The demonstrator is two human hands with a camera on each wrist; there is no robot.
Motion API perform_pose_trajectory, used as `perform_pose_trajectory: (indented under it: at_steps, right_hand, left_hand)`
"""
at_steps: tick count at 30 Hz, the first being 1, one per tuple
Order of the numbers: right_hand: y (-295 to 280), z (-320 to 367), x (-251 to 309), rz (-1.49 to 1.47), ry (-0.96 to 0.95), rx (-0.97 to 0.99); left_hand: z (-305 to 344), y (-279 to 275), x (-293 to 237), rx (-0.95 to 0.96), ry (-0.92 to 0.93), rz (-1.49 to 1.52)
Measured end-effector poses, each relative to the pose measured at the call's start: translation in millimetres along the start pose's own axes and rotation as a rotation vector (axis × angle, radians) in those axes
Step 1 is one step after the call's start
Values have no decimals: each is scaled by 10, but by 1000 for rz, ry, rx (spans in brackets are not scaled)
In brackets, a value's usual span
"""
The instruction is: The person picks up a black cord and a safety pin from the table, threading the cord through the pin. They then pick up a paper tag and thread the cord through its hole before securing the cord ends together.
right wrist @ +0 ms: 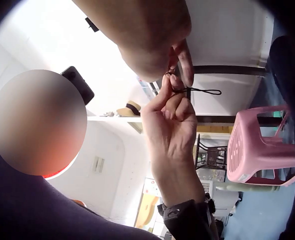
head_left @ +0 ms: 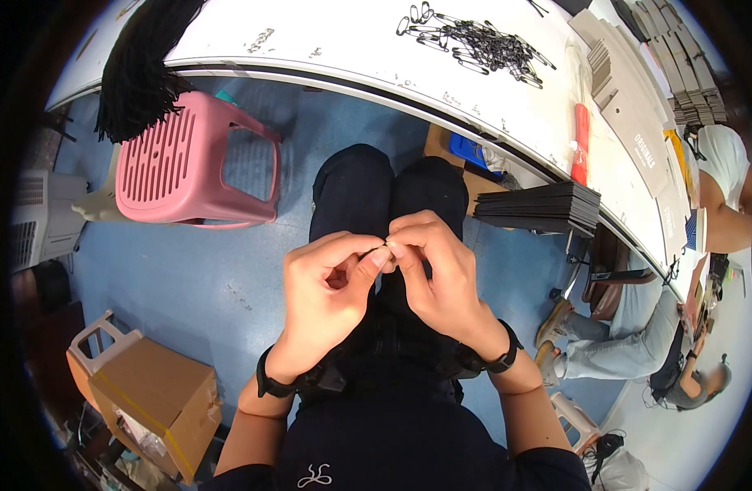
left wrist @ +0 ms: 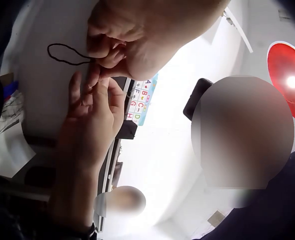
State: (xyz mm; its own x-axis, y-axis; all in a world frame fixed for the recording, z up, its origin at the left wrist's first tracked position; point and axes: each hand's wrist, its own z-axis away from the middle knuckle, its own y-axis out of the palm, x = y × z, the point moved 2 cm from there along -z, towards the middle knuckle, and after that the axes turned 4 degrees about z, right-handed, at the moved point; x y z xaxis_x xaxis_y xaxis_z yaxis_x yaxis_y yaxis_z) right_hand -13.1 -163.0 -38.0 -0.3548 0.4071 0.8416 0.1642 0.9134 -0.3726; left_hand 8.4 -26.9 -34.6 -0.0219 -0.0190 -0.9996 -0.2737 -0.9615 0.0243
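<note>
Both hands meet above the dark-trousered lap, fingertips together. The left hand (head_left: pixel 327 282) and the right hand (head_left: pixel 437 282) pinch a thin black cord between thumbs and index fingers; in the head view it is mostly hidden by the fingertips. A loop of this cord (left wrist: pixel 70 63) sticks out past the left hand (left wrist: pixel 137 35) in the left wrist view, with the right hand (left wrist: pixel 90 130) below. In the right wrist view the doubled cord (right wrist: pixel 207 91) extends beside the left hand (right wrist: pixel 172 125), and the right hand (right wrist: pixel 147 40) is above it. Where the cord ends meet cannot be seen.
A white table (head_left: pixel 351 49) across the front holds a pile of black cord loops (head_left: pixel 494 49), a black tassel bundle (head_left: pixel 138 74) and a red item (head_left: pixel 580 135). Around stand a pink stool (head_left: pixel 159 159), stacked black cards (head_left: pixel 539 209), a cardboard box (head_left: pixel 155 397) and a seated person's legs (head_left: pixel 621 348).
</note>
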Motion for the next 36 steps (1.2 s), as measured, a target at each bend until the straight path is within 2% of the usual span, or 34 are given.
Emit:
perform_pose_trajectory:
  at_steps: [4, 6, 9, 13, 15, 19, 22, 24, 25, 27, 31, 33, 36]
  right_hand:
    - [-5, 10, -8, -3, 24, 12]
    - [-16, 9, -29, -24, 102, 13]
    - [-30, -2, -9, 15, 39, 7]
    - [-8, -6, -22, 40, 37, 12]
    - [36, 9, -60, -126, 127, -17]
    - [72, 40, -106, -184, 141, -3]
    - [63, 37, -99, -166, 141, -1]
    - [58, 21, -97, -176, 170, 14]
    - [57, 13, -97, -174, 169, 13]
    - [61, 3, -91, -175, 148, -19]
    - [33, -8, -137, -95, 141, 17]
    - [28, -17, -155, 17, 39, 5]
    - [41, -35, -140, 7, 34, -15]
  left_hand:
    - [-51, -28, -16, 60, -29, -77]
    - [-83, -18, 56, 132, -106, 48]
    - [-55, 12, 114, 100, -138, 223]
    - [-84, 9, 110, 97, -205, 298]
    - [-92, -25, 184, 133, -306, 405]
    - [-117, -25, 247, 85, -329, 556]
    - [-97, -33, 185, 123, -310, 414]
    - [-101, 6, 133, 71, -138, 199]
    - [-99, 7, 130, 73, -137, 200]
    - [-85, -14, 100, 43, 24, -75]
    - [-99, -42, 66, 39, 79, -174]
    - [-106, -52, 16, -4, 105, -255]
    - [-93, -58, 59, -40, 45, -135]
